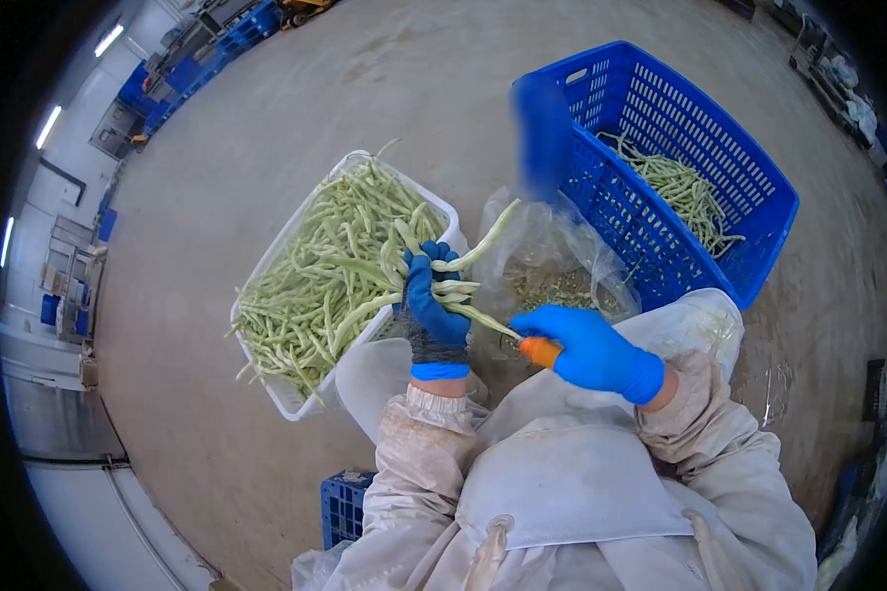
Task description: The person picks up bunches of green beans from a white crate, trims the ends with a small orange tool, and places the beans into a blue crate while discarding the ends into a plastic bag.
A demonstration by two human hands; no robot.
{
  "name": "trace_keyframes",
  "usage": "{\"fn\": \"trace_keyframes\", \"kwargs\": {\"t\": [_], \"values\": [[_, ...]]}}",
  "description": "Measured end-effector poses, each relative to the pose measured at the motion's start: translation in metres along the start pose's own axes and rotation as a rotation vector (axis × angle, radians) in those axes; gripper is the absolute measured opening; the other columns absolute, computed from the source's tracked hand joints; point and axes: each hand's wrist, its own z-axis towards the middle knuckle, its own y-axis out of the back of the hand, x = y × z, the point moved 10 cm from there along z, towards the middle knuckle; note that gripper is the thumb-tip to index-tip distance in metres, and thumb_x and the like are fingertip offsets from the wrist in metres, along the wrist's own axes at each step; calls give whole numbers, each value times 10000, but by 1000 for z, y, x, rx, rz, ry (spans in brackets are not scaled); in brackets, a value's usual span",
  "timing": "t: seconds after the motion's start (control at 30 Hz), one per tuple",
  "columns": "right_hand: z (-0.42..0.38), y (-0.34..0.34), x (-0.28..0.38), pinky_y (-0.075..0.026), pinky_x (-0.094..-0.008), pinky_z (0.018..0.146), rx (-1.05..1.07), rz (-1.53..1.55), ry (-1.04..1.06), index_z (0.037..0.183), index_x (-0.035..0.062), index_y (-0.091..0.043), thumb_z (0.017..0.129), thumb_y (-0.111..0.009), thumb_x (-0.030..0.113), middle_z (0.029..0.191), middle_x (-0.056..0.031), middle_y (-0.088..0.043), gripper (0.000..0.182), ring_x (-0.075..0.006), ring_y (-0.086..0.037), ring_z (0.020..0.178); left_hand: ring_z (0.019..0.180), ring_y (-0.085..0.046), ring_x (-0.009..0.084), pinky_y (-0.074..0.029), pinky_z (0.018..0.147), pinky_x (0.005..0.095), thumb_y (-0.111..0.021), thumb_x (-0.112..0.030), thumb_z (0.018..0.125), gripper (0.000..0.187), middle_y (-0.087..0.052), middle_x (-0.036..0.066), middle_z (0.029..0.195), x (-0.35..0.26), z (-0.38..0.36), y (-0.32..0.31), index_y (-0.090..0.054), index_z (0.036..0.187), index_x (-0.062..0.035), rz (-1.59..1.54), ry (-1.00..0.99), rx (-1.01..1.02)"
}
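My left hand (436, 305), in a blue and grey glove, is wrapped round several green beans (478, 241) whose ends stick out on both sides. My right hand (586, 347), in a blue glove, is closed on an orange-handled tool (540, 352) at the tip of one bean; its blade cannot be made out. Beside my left hand a white basket (450, 217) is heaped with green beans (335, 261). At the upper right a blue crate (650, 241) holds a smaller pile of beans (680, 192).
Between the basket and the crate lies a clear plastic bag (532, 241) with small bean scraps (562, 291). A small blue crate (343, 507) stands at the lower left. A blurred blue shape (542, 138) overlaps the large crate's left side. Equipment lines the far walls.
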Motion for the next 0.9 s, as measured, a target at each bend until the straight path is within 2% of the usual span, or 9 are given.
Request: {"fn": "trace_keyframes", "kwargs": {"t": [0.27, 0.33, 0.37, 0.43, 0.57, 0.67, 0.73, 0.83, 0.9], "values": [[4, -9, -4, -481, -385, 679, -185, -645, 189, 1028, 24, -594, 828, -593, 125, 863, -155, -620, 224, -317, -606, 766, 912, -590, 198, -502, 772, 308, -560, -96, 886, 219, -605, 91, 992, -4, -7, -3, -559, 1085, -4, 43, -98, -15], [2, 14, -27, -488, -339, 658, -365, -8, 17, 1019, -17, -596, 859, -570, 99, 831, -136, -630, 199, -243, -609, 717, 915, -591, 202, -501, 788, 313, -556, -97, 888, 216, -604, 89, 998, 0, -8, -2, -560, 1084, -6, 13, -70, -22], [3, 14, -24, -488, -339, 658, -362, -9, 20, 1019, -17, -596, 859, -570, 99, 831, -136, -630, 199, -243, -609, 717, 923, -589, 205, -496, 811, 317, -548, -104, 893, 219, -601, 90, 1006, 8, -7, -6, -558, 1090, -8, -83, -7, 9], [-2, 6, -50, -487, -292, 662, -401, 797, -181, 1029, -33, -596, 889, -548, 90, 824, -103, -631, 193, -168, -589, 720, 932, -587, 207, -490, 834, 321, -541, -111, 898, 222, -597, 90, 1014, 16, -5, -7, -555, 1096, -10, -177, 55, 38], [-9, 14, -49, -490, -269, 665, -399, 743, -145, 1060, -32, -591, 914, -540, 131, 843, -73, -623, 224, -125, -573, 740, 959, -578, 207, -472, 870, 319, -530, -132, 905, 227, -589, 94, 1011, 28, -7, -23, -547, 1099, -14, -337, 167, 88], [-11, 19, -33, -494, -302, 652, -286, 541, -96, 1015, -23, -603, 863, -550, 62, 813, -107, -631, 181, -173, -595, 712, 928, -589, 202, -496, 795, 300, -537, -123, 900, 234, -592, 102, 1005, 17, -10, -31, -546, 1104, -7, -133, 134, 59], [-8, 19, 6, -481, -324, 652, -212, -469, 319, 909, 1, -626, 727, -582, 24, 772, -117, -617, 189, -238, -609, 719, 893, -602, 199, -522, 721, 283, -545, -108, 894, 247, -596, 110, 1002, 20, -13, -38, -547, 1115, 3, -14, 121, 94], [-3, -43, -37, -481, -350, 606, 196, -958, 296, 791, 49, -616, 631, -592, 60, 748, -146, -601, 163, -289, -613, 707, 746, -609, 164, -509, 647, 274, -596, -92, 861, 237, -618, 77, 873, 49, -30, -59, -556, 1085, -24, 378, 88, 248], [-7, -53, -47, -483, -354, 589, 227, -987, 326, 756, 65, -601, 640, -597, 75, 740, -138, -600, 116, -281, -616, 695, 754, -611, 163, -506, 658, 272, -603, -90, 851, 248, -626, 83, 878, 64, -40, -61, -550, 1080, -14, 738, 27, 372]]}}
